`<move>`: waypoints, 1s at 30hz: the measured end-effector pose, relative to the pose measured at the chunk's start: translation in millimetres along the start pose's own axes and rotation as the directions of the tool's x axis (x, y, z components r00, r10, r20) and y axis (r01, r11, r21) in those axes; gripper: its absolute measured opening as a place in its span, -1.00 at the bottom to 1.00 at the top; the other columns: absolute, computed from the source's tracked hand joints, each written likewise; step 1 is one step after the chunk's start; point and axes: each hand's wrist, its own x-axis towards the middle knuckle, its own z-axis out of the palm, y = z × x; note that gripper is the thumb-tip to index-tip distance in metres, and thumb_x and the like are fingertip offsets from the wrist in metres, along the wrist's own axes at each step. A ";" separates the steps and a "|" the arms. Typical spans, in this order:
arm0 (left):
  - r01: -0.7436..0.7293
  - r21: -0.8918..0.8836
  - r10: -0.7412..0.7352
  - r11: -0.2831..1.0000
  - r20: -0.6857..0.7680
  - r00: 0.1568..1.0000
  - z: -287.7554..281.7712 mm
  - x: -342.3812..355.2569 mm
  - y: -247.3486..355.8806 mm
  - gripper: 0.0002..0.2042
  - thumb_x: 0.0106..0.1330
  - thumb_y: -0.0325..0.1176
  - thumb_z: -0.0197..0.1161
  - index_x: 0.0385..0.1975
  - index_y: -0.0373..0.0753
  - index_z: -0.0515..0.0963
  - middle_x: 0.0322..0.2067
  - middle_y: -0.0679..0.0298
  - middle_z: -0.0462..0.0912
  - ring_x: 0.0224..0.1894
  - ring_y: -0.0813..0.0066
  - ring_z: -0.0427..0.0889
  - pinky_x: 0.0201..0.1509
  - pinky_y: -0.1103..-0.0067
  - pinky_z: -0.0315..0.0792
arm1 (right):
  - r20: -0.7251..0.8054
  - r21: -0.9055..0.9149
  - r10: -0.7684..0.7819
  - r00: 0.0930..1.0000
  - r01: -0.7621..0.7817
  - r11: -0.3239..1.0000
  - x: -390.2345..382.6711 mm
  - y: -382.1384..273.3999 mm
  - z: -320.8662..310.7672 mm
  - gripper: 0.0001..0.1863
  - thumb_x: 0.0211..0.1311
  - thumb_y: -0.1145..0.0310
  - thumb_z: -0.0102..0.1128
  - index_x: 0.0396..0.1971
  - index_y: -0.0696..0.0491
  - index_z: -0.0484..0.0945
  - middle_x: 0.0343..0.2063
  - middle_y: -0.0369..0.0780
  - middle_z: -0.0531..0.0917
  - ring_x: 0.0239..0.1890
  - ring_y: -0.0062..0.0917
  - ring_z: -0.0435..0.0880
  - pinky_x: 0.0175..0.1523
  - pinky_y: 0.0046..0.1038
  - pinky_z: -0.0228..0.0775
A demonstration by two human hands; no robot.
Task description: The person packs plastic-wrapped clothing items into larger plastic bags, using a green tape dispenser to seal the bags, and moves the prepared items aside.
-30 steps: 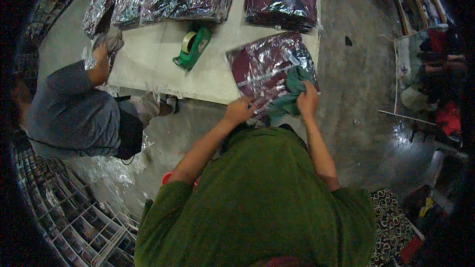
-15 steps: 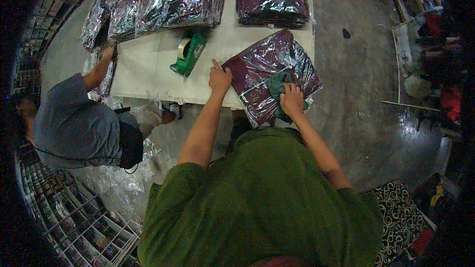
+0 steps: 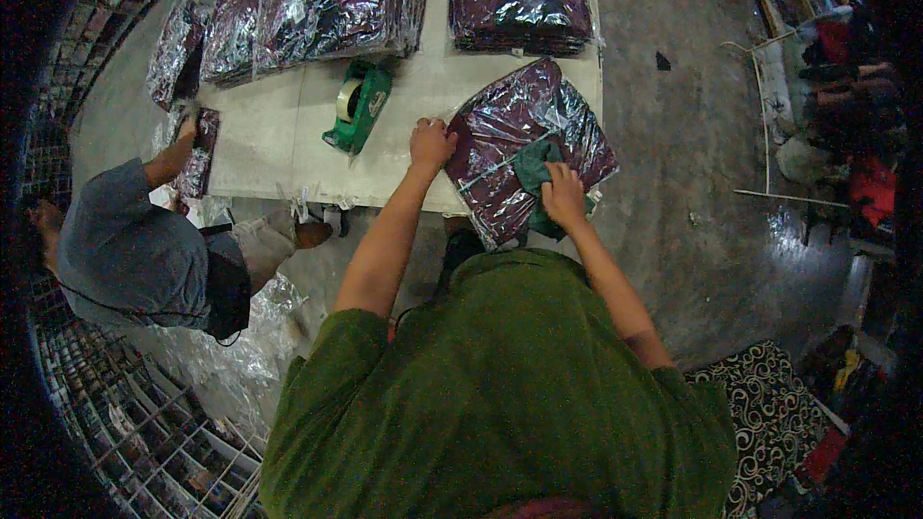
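A maroon garment in a clear plastic bag [image 3: 490, 115] lies turned at an angle on the right end of the pale table [image 3: 279, 144], overhanging its front edge. My left hand [image 3: 431, 144] is at the bag's left corner, fingers curled against it. My right hand [image 3: 564, 194] holds a bunched green cloth [image 3: 534, 168] on the bag, with part of the cloth dangling below the hand. A green tape dispenser [image 3: 356, 108] with a roll in it stands to the left.
Piles of bagged maroon garments [image 3: 336, 5] line the table's back. A co-worker [image 3: 135, 250] in grey leans at the left end over another bag. Wire racks [image 3: 115, 394] are at lower left, loose plastic on the floor, cluttered items [image 3: 870, 192] along the right.
My left hand moved up to the bag's left corner as the bag turned. My right hand shifted left with the cloth. The co-worker's arm moved at the left bags.
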 end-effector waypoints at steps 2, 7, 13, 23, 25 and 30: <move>-0.005 -0.124 0.000 0.992 -0.038 0.999 -2.9 -8.3 -3.7 -0.67 0.15 -0.12 0.27 -0.28 -0.28 0.53 -0.17 0.02 0.54 -0.14 0.06 0.57 -0.09 0.26 0.47 | -0.011 0.061 -0.018 1.000 0.019 0.998 3.7 -0.2 1.3 -0.53 0.14 0.32 -0.01 0.09 0.11 0.42 -0.01 -0.08 0.50 0.00 -0.16 0.47 0.09 -0.16 0.30; 0.050 -0.510 -0.094 0.859 -0.061 0.994 -93.2 -46.1 52.8 -0.76 0.17 -0.25 0.23 -0.45 -0.35 0.51 -0.54 0.00 0.58 -0.40 0.03 0.62 -0.25 0.31 0.45 | -0.065 0.489 0.487 0.871 -0.397 0.777 35.4 36.7 -11.7 -0.55 0.25 0.25 -0.15 0.03 0.17 0.50 0.07 0.06 0.50 0.12 -0.08 0.48 0.26 -0.27 0.22; 0.120 -0.887 -0.248 0.446 0.006 0.969 -157.7 -90.3 59.5 -0.83 0.23 -0.40 0.18 -0.54 -0.34 0.44 -0.63 0.45 0.40 -0.54 0.74 0.31 -0.47 0.68 0.23 | -0.319 0.478 0.241 0.917 -0.064 0.876 95.7 -15.3 -59.5 -0.45 0.24 0.16 0.03 0.15 0.18 0.37 0.12 0.04 0.46 0.18 -0.11 0.42 0.29 -0.26 0.17; -0.011 -0.785 -0.237 0.619 -0.200 0.951 -240.9 -167.2 60.3 -0.79 0.20 -0.46 0.15 -0.22 -0.41 0.57 -0.42 0.30 0.63 -0.39 0.65 0.50 -0.27 0.65 0.40 | -0.083 0.623 -0.225 0.971 0.226 0.749 55.6 -165.0 -3.0 -0.66 0.24 0.16 0.12 -0.24 0.16 0.56 -0.23 -0.08 0.63 -0.22 -0.23 0.62 -0.12 -0.27 0.45; -0.052 -0.777 -0.251 0.627 -0.264 0.931 -266.0 -187.8 63.0 -0.70 0.18 -0.48 0.14 -0.10 -0.43 0.56 -0.34 0.21 0.66 -0.33 0.58 0.54 -0.18 0.62 0.44 | -0.158 0.331 -0.136 0.978 0.182 0.926 105.1 -82.8 29.7 -0.77 0.23 0.27 0.10 -0.33 0.14 0.58 -0.35 -0.06 0.65 -0.35 -0.23 0.65 -0.25 -0.26 0.47; -0.257 -0.868 -0.523 0.425 -0.468 0.713 -309.2 -264.0 7.4 -0.74 0.12 -0.49 0.07 -0.23 -0.49 0.53 -0.29 0.16 0.62 -0.29 0.45 0.58 -0.15 0.56 0.46 | -0.131 0.516 0.252 0.959 -0.151 0.843 105.8 -26.5 -0.5 -0.67 0.17 0.17 0.08 -0.27 0.15 0.53 -0.31 0.01 0.62 -0.25 -0.10 0.60 -0.11 -0.18 0.42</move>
